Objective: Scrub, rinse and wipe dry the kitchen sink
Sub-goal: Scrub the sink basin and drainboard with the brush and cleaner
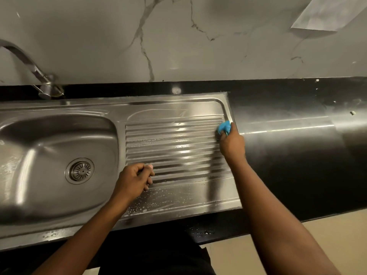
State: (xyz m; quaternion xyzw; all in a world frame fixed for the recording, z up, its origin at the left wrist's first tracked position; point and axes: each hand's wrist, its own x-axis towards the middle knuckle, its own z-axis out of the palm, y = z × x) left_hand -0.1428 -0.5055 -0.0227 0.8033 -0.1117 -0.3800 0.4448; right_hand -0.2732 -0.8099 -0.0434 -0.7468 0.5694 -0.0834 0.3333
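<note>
Right hand scrubbing the far right end of the sink's drainboard; left hand idle on the steel.

The steel sink (pixel 59 107) is set into the black table (pixel 288 171), with the basin on the left and the ribbed drainboard (pixel 174 139) on the right. The right hand (pixel 232 144) grips a blue scrubber (pixel 224 127), pressed on the ribs beside the drainboard's right rim. The left hand (pixel 135 178) rests on the drainboard's near left part, fingers curled in, holding nothing visible. Soap suds (pixel 158 197) lie along the near flat strip. The drain strainer (pixel 80 171) sits in the basin floor. The tap (pixel 29 64) stands at the rear left.
</note>
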